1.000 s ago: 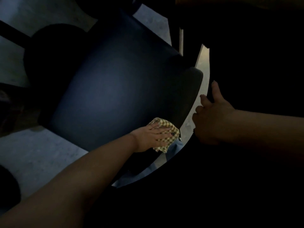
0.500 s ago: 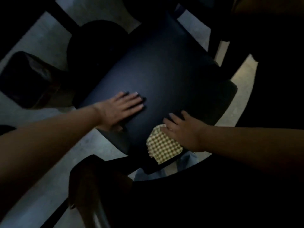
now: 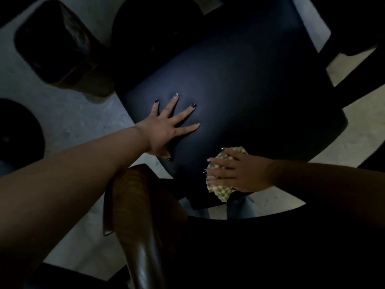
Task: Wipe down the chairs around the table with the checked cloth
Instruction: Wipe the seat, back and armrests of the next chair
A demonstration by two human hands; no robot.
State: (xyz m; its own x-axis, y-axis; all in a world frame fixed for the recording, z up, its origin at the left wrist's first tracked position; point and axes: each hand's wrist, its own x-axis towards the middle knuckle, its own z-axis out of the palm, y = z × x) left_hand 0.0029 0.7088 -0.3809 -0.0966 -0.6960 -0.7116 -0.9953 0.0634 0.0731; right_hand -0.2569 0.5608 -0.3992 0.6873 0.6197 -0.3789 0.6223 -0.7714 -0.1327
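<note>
The broad dark navy padded chair seat [image 3: 239,97] fills most of what I can see, and everything else sits around it. Toward the person from the seat lies the dark round-edged bench [image 3: 291,247], and beside that, at the seat's near left corner, rises the brown glossy wooden chair back [image 3: 135,215]. The left hand [image 3: 166,128] lies flat on the seat's left part with fingers spread straight, steadying it. The right hand [image 3: 235,172] presses flat, fingers straight, on the small yellow-and-white checked cloth [image 3: 220,190], which sits at the seat's near edge, part of it hanging off.

To do this stroke well, I'd say keep the palm spread over the cloth so it doesn't bunch, sweep from that near edge outward across the seat in overlapping passes, and shift the bracing hand aside so the patch under it gets wiped too. The light is dim, so missed spots would be hard to notice.
</note>
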